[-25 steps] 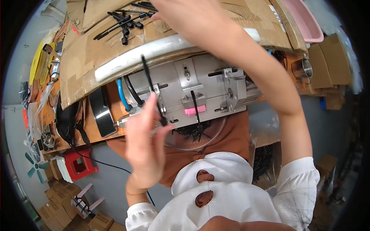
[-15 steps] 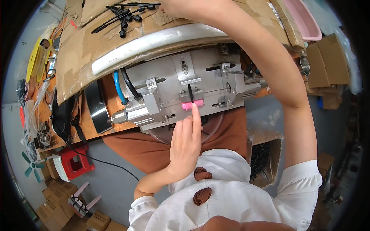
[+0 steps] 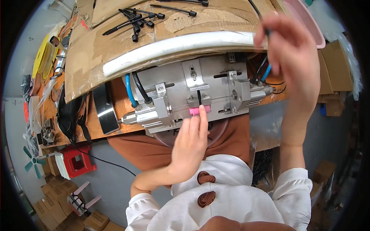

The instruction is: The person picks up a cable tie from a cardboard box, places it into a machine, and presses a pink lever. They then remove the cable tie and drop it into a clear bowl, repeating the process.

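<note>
My left hand (image 3: 189, 148) reaches over the metal fixture (image 3: 181, 92) with its index finger stretched out. That fingertip rests at a pink cylinder (image 3: 195, 111), where a short black piece (image 3: 199, 97) sticks up toward a metal stop. The other fingers are loosely bent and grip nothing visible; the thumb is hidden. Raised at the right, my right hand (image 3: 296, 54) is smeared by motion, its fingers closed on a thin black rod with a thicker end (image 3: 254, 7). Similar black rods (image 3: 135, 23) with knobbed ends lie on the cardboard (image 3: 88, 65) beyond the fixture.
A white padded strip (image 3: 177, 43) edges the cardboard. Blue and black hoses (image 3: 131, 92) join the fixture beside a dark phone (image 3: 105, 109). At far right stand a pink tub (image 3: 308, 23) and cartons (image 3: 335, 65). A round clear tray (image 3: 219, 133) lies over my lap.
My right hand has moved from the cardboard toward the right and nearer, with a black rod now visible in it. More rods show on the cardboard. My left index finger remains at the pink cylinder.
</note>
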Motion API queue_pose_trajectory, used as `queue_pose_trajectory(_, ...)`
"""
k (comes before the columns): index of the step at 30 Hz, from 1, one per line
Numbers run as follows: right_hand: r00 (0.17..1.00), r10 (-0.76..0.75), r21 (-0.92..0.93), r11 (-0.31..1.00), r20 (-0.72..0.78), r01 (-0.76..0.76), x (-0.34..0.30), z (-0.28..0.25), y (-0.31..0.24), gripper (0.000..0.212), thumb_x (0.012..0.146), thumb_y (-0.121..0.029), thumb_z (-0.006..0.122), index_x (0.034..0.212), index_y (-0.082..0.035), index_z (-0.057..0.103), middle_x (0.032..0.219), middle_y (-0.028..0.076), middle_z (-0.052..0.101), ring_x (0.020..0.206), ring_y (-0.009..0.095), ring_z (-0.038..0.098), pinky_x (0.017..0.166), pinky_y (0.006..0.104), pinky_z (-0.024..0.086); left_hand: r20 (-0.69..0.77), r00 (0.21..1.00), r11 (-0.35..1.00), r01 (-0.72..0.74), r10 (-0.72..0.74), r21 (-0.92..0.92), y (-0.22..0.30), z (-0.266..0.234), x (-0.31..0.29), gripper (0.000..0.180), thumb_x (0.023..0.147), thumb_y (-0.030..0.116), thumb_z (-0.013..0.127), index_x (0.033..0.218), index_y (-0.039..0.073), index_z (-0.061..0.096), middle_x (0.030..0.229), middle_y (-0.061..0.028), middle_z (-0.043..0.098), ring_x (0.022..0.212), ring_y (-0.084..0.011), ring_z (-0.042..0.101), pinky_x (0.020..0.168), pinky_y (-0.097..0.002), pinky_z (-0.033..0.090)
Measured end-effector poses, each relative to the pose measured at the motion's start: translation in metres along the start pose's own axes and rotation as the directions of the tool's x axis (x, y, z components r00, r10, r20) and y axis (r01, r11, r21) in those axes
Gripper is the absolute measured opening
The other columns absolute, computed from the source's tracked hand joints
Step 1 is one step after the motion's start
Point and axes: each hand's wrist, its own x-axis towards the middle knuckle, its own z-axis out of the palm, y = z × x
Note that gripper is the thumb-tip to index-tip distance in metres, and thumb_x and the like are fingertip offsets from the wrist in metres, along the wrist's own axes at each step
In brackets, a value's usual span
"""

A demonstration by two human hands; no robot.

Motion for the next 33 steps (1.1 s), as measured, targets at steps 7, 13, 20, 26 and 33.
queue_pose_trajectory(7, 0.924, -0.342, -0.55, 0.745, 0.172, 0.378, -0.136, 0.072, 0.058, 0.05, 0.072, 0.0, 0.072, 0.119, 0.006, 0.057, 0.081, 0.01, 0.066, 0.06, 0.014, 0.061, 0.049, 0.0261, 0.047, -0.497, 0.853, 0.908, 0.07, 0.161, 0.414, -0.088, -0.093, 0.161, 0.021, 0.09, 0.008, 0.059, 0.11, 0.001, 0.058, 0.097, -0.0104, 0.06, 0.079, -0.0244, 0.057, 0.076, -0.0318, 0.047)
queue_pose_trajectory(13, 0.947, -0.23, -0.604, 0.73, 0.226, 0.322, -0.143, 0.094, 0.076, 0.059, 0.071, -0.001, 0.074, 0.126, 0.005, 0.054, 0.065, 0.003, 0.057, 0.05, 0.013, 0.052, 0.045, 0.0275, 0.042, -0.45, 0.888, 0.983, -0.013, 0.095, 0.182, -0.071, -0.103, 0.186, 0.019, 0.077, 0.008, 0.068, 0.076, -0.006, 0.056, 0.08, -0.0228, 0.06, 0.084, -0.0377, 0.058, 0.076, -0.0414, 0.046)
queue_pose_trajectory(20, 0.947, -0.108, -0.634, 0.719, 0.303, 0.285, -0.139, 0.082, 0.066, 0.057, 0.073, -0.006, 0.073, 0.126, 0.004, 0.054, 0.072, 0.004, 0.063, 0.058, 0.015, 0.06, 0.048, 0.0274, 0.046, -0.313, 0.948, 0.968, -0.132, 0.059, -0.216, -0.064, -0.141, 0.123, 0.014, 0.09, 0.004, 0.06, 0.103, -0.001, 0.059, 0.091, -0.0013, 0.057, 0.078, -0.0058, 0.05, 0.074, -0.0197, 0.042)
queue_pose_trajectory(26, 0.797, -0.59, -0.809, 0.402, 0.13, 0.429, 0.013, 0.07, 0.03, 0.012, 0.075, -0.012, 0.062, 0.085, -0.008, 0.057, 0.077, 0.005, 0.061, 0.059, 0.023, 0.06, 0.052, 0.0344, 0.049, -0.364, 0.931, 0.979, -0.062, -0.013, -0.193, -0.015, -0.063, 0.011, 0.055, 0.071, -0.014, 0.062, 0.125, -0.003, 0.054, 0.095, -0.0108, 0.06, 0.08, -0.0231, 0.055, 0.076, -0.0321, 0.049)
queue_pose_trajectory(33, 0.923, -0.099, -0.69, 0.636, 0.371, 0.345, 0.119, 0.046, 0.026, 0.02, 0.089, -0.015, 0.057, 0.098, 0.002, 0.063, 0.076, 0.009, 0.063, 0.065, 0.015, 0.059, 0.061, 0.0306, 0.049, -0.034, 0.999, 0.99, 0.034, -0.039, -0.137, 0.009, 0.008, -0.01, 0.078, 0.072, -0.016, 0.057, 0.144, -0.006, 0.027, 0.099, -0.0129, 0.048, 0.087, -0.0285, 0.047, 0.079, -0.037, 0.044)
